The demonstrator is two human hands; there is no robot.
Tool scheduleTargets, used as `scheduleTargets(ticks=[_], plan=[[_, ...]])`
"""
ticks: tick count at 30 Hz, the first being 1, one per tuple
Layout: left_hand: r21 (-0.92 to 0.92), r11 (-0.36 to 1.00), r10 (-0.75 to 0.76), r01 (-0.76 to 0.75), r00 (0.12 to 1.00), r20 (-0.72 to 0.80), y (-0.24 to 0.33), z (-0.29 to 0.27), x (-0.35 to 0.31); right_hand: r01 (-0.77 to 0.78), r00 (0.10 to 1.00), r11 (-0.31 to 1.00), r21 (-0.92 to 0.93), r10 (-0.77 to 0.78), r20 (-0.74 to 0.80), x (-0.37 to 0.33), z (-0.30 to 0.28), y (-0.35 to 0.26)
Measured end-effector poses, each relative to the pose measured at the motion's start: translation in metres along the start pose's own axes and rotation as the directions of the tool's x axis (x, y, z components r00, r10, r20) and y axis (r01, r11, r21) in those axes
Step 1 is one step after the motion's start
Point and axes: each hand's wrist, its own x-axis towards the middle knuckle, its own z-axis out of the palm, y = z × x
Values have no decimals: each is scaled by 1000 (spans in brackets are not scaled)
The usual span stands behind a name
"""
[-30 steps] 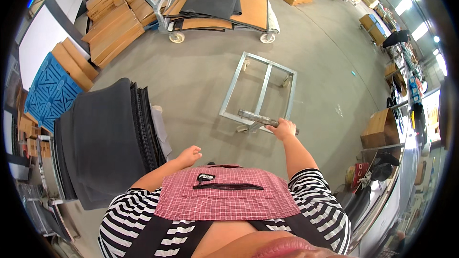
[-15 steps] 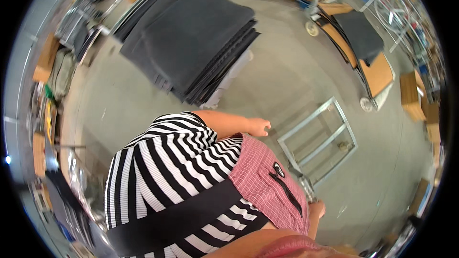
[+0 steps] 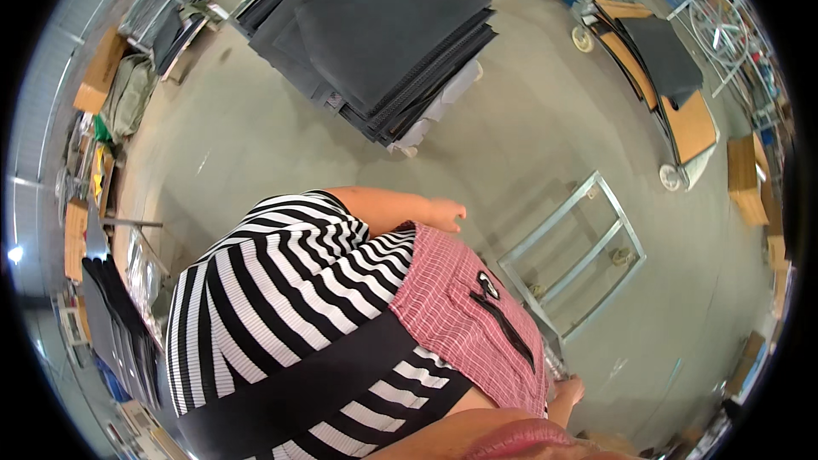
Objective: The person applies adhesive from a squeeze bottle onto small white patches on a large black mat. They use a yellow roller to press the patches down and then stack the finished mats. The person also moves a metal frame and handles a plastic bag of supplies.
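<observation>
My left hand (image 3: 447,215) hangs in front of the pink checked garment (image 3: 464,298), its fingers loosely apart with nothing in them. Low at the right, my right hand (image 3: 569,390) is closed at the shiny metal handle (image 3: 555,365) of a bare metal trolley frame (image 3: 584,257); the garment hides part of this handle. The frame is rectangular, with a crossbar and small casters, and stands on the floor to my right. Beyond my left hand is a tall stack of dark grey sheets (image 3: 383,25) on a light wheeled base.
A cart with wooden boards (image 3: 688,123) and a dark sheet stands at the far right, near a spoked wheel (image 3: 717,25). Cardboard boxes (image 3: 100,70) and wrapped goods line the left side. More dark sheets (image 3: 119,328) lean at the lower left. Another carton (image 3: 743,181) sits at the right.
The view has shifted, so the dark stack appears higher and farther right. My left hand has swung slightly left and up in the picture. My right hand stays at the trolley handle.
</observation>
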Motion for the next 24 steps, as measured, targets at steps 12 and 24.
scheduleTargets(ticks=[12, 24], plan=[[-35, 999, 27, -24, 997, 74, -119, 24, -22, 22, 983, 999, -29, -16, 183, -52, -61, -170], [18, 988, -151, 151, 988, 3, -86, -48, -32, 526, 783, 674, 519, -622, 15, -98, -136, -458]])
